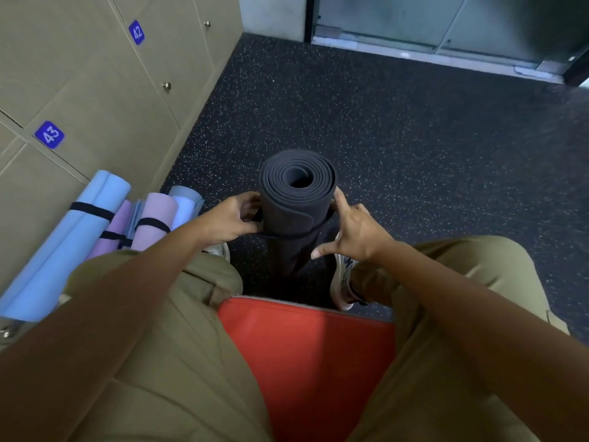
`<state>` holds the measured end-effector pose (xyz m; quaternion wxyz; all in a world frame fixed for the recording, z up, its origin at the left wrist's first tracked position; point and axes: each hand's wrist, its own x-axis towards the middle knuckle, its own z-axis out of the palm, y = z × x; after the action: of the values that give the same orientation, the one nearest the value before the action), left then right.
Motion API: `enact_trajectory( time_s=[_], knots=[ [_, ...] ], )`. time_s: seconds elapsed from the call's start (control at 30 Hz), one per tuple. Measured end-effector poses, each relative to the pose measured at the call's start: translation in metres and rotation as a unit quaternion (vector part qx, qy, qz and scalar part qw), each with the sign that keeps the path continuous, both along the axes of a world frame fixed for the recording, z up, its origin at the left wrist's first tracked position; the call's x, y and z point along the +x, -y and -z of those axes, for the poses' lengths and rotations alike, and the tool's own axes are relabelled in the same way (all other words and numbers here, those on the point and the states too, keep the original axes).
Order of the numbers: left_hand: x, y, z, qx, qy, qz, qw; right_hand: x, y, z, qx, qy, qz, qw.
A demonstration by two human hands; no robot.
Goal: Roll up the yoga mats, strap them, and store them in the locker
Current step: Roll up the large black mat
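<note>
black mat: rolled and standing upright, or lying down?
Rolled and upright. The black yoga mat stands on end between the feet, its spiral top end facing the camera, a black strap looped around it.

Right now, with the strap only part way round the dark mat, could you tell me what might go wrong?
1. The strap hangs slack round the dark mat; it may slide down before it is fastened.
2. Only the left hand pinches the strap; the right hand touches the mat with straight fingers, so the roll might loosen.
3. The mat stands on end between the feet and could tip toward the strapped mats by the lockers.
</note>
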<state>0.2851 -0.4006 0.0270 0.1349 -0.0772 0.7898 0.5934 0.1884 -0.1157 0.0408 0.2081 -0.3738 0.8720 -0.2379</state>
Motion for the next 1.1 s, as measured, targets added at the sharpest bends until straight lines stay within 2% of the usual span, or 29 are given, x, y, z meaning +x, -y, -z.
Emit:
enact_trajectory(
  time_s=[0.13,0.23,0.27,0.4,0.47,0.6,0.73,0.8,0.93,1.0,1.1],
  knots=[
    [-0.010,0.006,0.005,0.009,0.018,0.008,1.000,-0.009,0.007,0.006,-0.031,0.047,0.023,0.998],
    [0.005,0.009,0.023,-0.090,0.074,0.066,0.991,-0.018,0.007,0.009,-0.079,0.089,0.087,0.989],
    [0.012,0.008,0.031,-0.091,0.089,0.057,0.990,-0.021,0.004,0.009,-0.095,0.101,0.101,0.985],
    [-0.005,-0.013,0.027,0.027,0.057,-0.110,0.992,-0.031,0.006,0.006,-0.095,0.122,0.072,0.985],
    [-0.019,-0.025,0.015,0.040,0.045,-0.161,0.985,-0.032,0.013,0.008,-0.105,0.130,0.067,0.984],
    [-0.020,-0.034,0.005,0.082,0.053,-0.194,0.976,-0.030,0.018,0.016,-0.128,0.154,0.081,0.977],
    [-0.021,-0.036,-0.001,0.081,-0.036,-0.191,0.978,-0.029,0.020,0.021,-0.157,0.197,0.112,0.961],
    [-0.020,-0.037,-0.007,0.069,-0.087,-0.160,0.981,-0.032,0.026,0.020,-0.178,0.241,0.131,0.945],
    [-0.022,-0.042,-0.016,0.045,-0.117,-0.122,0.985,-0.037,0.030,0.013,-0.260,0.404,0.158,0.863],
    [-0.025,-0.045,-0.020,-0.004,-0.127,-0.153,0.980,-0.036,0.029,0.008,-0.281,0.429,0.162,0.843],
    [-0.030,-0.049,-0.022,0.002,-0.155,-0.174,0.972,-0.032,0.028,0.006,-0.320,0.427,0.199,0.822]
  ],
)
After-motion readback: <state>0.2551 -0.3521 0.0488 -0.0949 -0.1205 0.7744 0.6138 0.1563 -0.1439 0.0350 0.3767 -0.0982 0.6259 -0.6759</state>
